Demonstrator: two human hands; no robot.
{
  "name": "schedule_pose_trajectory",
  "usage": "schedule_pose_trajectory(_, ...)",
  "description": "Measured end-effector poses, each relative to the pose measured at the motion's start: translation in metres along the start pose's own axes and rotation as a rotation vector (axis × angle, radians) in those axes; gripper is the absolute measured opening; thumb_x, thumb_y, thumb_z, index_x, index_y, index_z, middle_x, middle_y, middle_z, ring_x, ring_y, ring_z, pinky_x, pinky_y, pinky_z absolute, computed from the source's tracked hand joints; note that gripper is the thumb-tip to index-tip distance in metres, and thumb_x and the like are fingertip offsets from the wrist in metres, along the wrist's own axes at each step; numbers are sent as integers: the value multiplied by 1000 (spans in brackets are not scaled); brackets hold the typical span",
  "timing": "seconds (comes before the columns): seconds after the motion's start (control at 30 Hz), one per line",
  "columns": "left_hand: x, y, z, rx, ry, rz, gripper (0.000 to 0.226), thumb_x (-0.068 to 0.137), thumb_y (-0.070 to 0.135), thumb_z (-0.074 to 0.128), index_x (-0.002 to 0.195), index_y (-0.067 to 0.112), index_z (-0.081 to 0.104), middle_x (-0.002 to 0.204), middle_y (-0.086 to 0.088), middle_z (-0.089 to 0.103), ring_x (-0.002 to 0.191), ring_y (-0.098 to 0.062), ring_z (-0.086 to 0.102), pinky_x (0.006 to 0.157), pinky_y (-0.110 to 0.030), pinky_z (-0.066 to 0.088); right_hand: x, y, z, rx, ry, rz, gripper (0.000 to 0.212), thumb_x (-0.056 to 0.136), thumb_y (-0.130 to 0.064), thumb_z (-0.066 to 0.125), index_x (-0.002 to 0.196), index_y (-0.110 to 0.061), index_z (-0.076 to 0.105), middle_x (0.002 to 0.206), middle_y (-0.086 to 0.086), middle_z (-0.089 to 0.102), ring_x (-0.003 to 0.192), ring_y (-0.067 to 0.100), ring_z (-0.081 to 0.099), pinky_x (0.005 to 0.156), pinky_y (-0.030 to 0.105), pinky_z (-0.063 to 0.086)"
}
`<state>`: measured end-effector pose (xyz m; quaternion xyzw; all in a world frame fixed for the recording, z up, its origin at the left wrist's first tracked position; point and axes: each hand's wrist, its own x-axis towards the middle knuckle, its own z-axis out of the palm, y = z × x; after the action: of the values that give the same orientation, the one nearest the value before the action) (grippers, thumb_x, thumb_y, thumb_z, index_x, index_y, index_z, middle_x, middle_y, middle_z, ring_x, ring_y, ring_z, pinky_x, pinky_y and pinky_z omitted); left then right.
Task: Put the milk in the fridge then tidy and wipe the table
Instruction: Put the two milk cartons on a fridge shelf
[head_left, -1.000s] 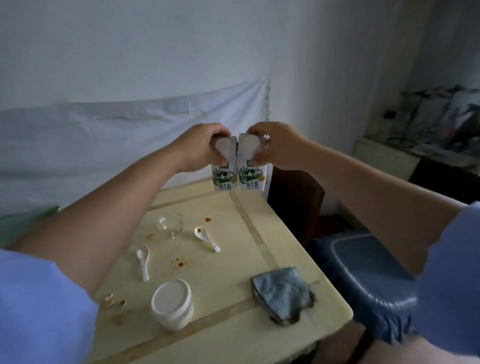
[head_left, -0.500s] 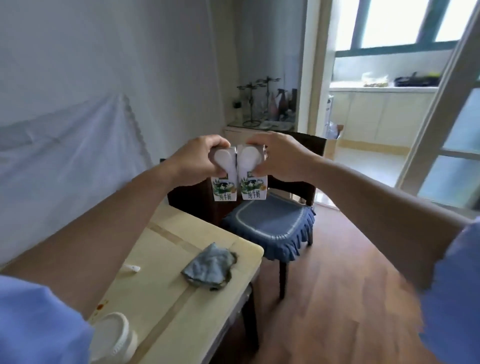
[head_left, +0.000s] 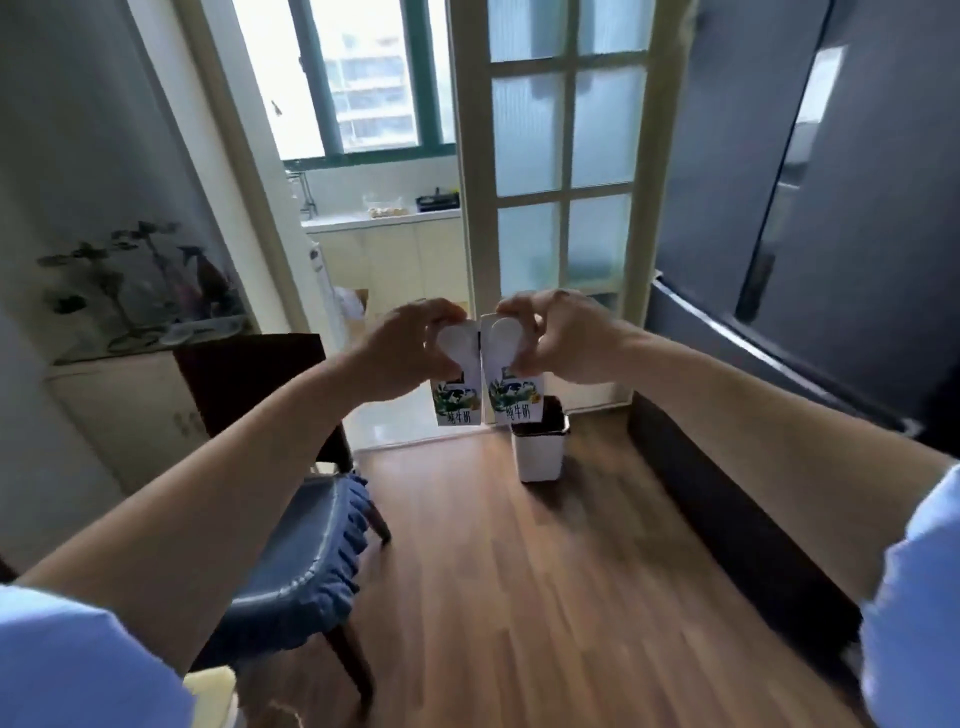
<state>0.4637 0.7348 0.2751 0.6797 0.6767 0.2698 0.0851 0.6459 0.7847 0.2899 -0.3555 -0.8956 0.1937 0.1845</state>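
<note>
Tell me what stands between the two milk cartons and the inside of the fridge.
The fridge doors look shut, and each hand holds a carton: left hand on the left carton, right hand on the right carton. The floor towards the fridge looks clear; the white bin stands ahead by the glass door.

Your left hand (head_left: 402, 348) covers the top of the left milk carton (head_left: 457, 384), and your right hand (head_left: 561, 343) covers the top of the right milk carton (head_left: 511, 387), so you cannot see where your fingers (head_left: 441, 312) press. The dark fridge (head_left: 810, 208) is cut off at the top and right edge, and the yellow counter (head_left: 210, 686) shows only one corner at the bottom. The things on the far kitchen shelf (head_left: 387, 210) are too small and blurry to name.
</note>
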Motion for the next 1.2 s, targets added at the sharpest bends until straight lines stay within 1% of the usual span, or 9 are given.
schedule_pose_trajectory(0.13,90,25,38,-31,-40,137,54,69,0,74,120,8,58,115,-12,62,103,-28,58,84,-36,50,22,69,-36,48,75,146,66,75,-9,76,136,-12,48,128,5,58,116,21,56,99,26,48)
schedule_pose_trajectory(0.23,142,36,57,-52,-71,212,54,69,2,74,120,9,58,115,-11,62,103,-28,58,86,-39,52,41,106,-55,22,117,206,71,75,-12,77,139,-16,45,135,3,52,123,20,51,102,26,45)
schedule_pose_trajectory(0.47,256,52,98,-120,-146,378,56,69,2,76,122,12,58,117,-10,62,103,-27,59,88,-41,52,87,177,-88,-28,230,378,73,73,-12,78,138,-19,47,137,0,50,123,17,50,94,18,38)
schedule_pose_trajectory(0.67,354,34,125,-174,-228,551,59,68,7,79,123,16,58,118,-7,62,105,-26,58,91,-45,51,144,219,-92,-95,323,516,67,70,-10,80,131,-18,53,129,3,55,117,20,54,101,34,45)
schedule_pose_trajectory(0.77,403,28,132,-168,-273,639,59,70,10,79,124,20,56,121,-2,61,107,-22,57,92,-41,51,173,231,-94,-124,399,579,64,69,-10,80,127,-17,55,124,2,57,113,19,56,98,34,46)
schedule_pose_trajectory(0.83,438,26,136,-171,-310,709,60,70,11,79,125,21,55,122,-2,59,107,-20,56,90,-35,51,193,241,-98,-146,454,635,61,68,-10,80,124,-15,55,117,1,59,105,18,57,91,31,47)
schedule_pose_trajectory(0.93,477,29,142,-181,-344,794,62,72,11,78,128,19,54,124,-2,55,101,-14,51,81,-23,41,215,253,-105,-161,502,715,52,68,-9,79,114,-12,54,104,1,60,93,18,56,79,32,47)
schedule_pose_trajectory(1.1,531,45,170,-240,-490,842,60,74,13,76,129,18,51,125,-3,55,98,-17,54,78,-25,43,239,284,-115,-172,532,827,50,69,-8,79,112,-13,54,100,-2,57,86,16,51,69,26,39)
schedule_pose_trajectory(1.2,557,57,197,-245,-538,885,67,70,22,80,130,25,50,121,-1,55,101,-16,52,80,-23,36,251,312,-119,-195,534,868,51,68,-9,79,112,-14,55,100,-3,56,86,17,52,69,27,40)
